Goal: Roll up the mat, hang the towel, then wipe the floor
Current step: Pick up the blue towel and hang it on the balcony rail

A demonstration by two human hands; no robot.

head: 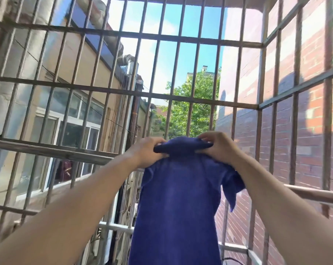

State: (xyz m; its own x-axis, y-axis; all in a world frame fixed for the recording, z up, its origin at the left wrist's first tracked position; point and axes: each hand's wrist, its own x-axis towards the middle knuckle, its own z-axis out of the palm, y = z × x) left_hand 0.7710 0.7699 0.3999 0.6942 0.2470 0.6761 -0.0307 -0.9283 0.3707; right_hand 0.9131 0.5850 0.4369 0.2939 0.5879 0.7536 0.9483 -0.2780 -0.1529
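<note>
Fingers of the left hand are curled over the bunched top edge of the towel, thumb below, so the cloth is pinched. Same on the other side: fingers of the right hand are bent round the top edge & the fabric is gripped. The hands are set near each other, w/ a short gathered roll of cloth stretched btwn them.

The towel is dark blue and is held up at centre, in front of the bars. The rest is hung straight down below the hands to the bottom of the view, w/ one loose corner dropped under the right wrist. Whether the top edge is laid over a rail can't be told, as it's hidden by cloth & hands.

Both forearms are bare and are stretched fwd from the lower corners.

Beyond, a metal grille of vert. & horiz. bars is seen all round, w/ a thicker rail at left. A brick wall is seen at right, a tan building w/ windows at left, a green tree & blue sky straight ahead.
</note>
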